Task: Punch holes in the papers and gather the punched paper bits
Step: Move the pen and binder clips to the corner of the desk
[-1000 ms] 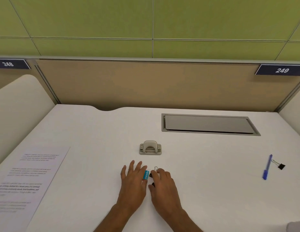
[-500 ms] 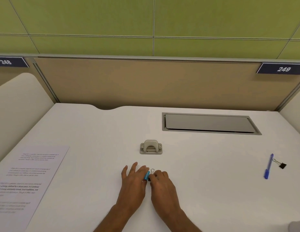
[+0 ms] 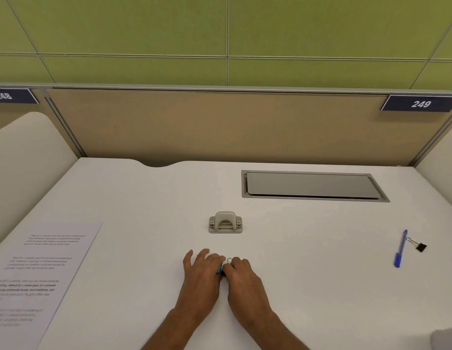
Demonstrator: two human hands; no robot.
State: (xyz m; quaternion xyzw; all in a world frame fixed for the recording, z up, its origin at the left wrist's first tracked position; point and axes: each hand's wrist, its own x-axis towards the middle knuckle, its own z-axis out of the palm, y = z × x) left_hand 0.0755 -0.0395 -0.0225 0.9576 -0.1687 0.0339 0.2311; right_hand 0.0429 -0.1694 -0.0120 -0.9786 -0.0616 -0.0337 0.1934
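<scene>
Both hands together at centre of the white desk [image 3: 144, 198]; L hand [image 3: 201, 276] flat, fingers straight, touching the small blue clip [image 3: 220, 267] w/ wire loop; R hand [image 3: 242, 279] curled round it; grey metal hole punch [image 3: 225, 222] just beyond, untouched; white printed paper sheet [image 3: 43, 269] well off left.

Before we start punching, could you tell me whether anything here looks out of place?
Nothing looks spilled or damaged. The printed sheet lies at the left, apart from the hole punch, while the left hand and right hand meet at a small blue clip.
</scene>
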